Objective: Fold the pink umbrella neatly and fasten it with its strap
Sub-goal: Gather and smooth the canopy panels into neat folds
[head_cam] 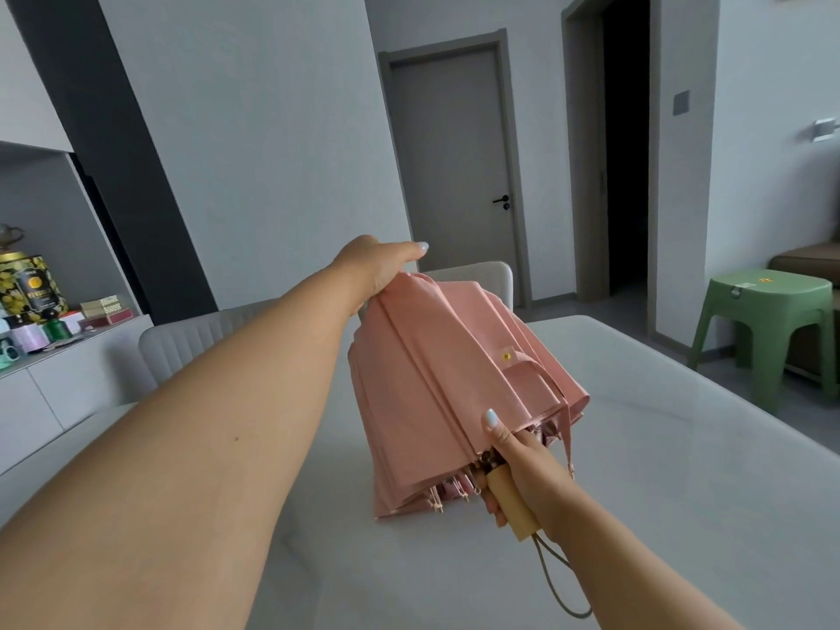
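My right hand point(522, 466) grips the wooden handle point(511, 504) and my left hand point(377, 268) pinches the far tip of the pink umbrella point(436, 384) above the white table point(682, 447); its canopy looks light, floppy and slippery.

- left hand point(379, 266): fingers tucked behind the pink fabric umbrella point(436, 384), can't see them
- green plastic stool point(768, 329) at 3 o'clock, partly cropped
- patterned tin point(29, 284) label unreadable

Counted: one pink umbrella point(436, 379), two hands—left hand point(377, 270), right hand point(522, 466)—one white surface point(659, 470), two chairs point(195, 343), one green stool point(768, 329), one closed door point(454, 166).
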The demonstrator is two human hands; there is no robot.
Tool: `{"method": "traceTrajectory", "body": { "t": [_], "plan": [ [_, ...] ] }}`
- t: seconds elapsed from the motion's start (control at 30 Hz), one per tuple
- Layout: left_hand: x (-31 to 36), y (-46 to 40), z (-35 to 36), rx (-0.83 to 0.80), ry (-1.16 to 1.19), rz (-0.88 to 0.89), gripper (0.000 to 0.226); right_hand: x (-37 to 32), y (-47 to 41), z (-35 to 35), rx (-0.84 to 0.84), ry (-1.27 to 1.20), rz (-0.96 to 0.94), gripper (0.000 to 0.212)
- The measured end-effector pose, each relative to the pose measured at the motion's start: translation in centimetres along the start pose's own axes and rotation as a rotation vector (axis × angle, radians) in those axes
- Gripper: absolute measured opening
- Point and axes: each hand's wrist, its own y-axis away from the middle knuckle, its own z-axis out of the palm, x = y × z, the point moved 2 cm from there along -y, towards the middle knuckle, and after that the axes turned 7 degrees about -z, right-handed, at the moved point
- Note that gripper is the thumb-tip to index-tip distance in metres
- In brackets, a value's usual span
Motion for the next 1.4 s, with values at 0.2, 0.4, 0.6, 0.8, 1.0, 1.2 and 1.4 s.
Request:
{"method": "traceTrajectory", "body": {
  "t": [0.2, 0.4, 0.6, 0.8, 1.0, 1.2, 1.4],
  "plan": [
    [0.4, 0.3, -0.1, -0.107, -0.028, -0.044, 0.047, 0.2, 0.0, 0.1, 0.001, 0.007, 0.009, 0.065],
    [-0.3, -0.1, 0.2, -0.283, 0.291, -0.052, 0.053, 0.4, -0.2, 0.2, -0.013, -0.006, 0.009, 0.072],
    [-0.3, 0.4, 0.1, -0.27, 0.278, -0.057, 0.019, 0.4, -0.2, 0.3, -0.009, -0.028, -0.003, 0.064],
    [-0.1, 0.8, 0.1, -0.236, 0.365, -0.017, 0.034, 0.6, -0.4, 0.1, -0.012, -0.037, -0.025, 0.07],
    [-0.8, 0.8, 0.0, -0.285, 0.531, -0.022, 0.041, 0.8, -0.6, 0.1, -0.013, -0.056, -0.009, 0.063],
    [-1.4, 0.5, 0.5, -0.186, 0.538, 0.037, 0.021, 1.5, -0.9, 0.0, 0.002, -0.045, 0.013, 0.062],
    [-2.4, -0.1, 1.9, -0.076, 0.109, 0.037, 0.031, 2.3, -1.3, -0.3, 0.027, 0.097, -0.028, 0.065]
  ]
}}
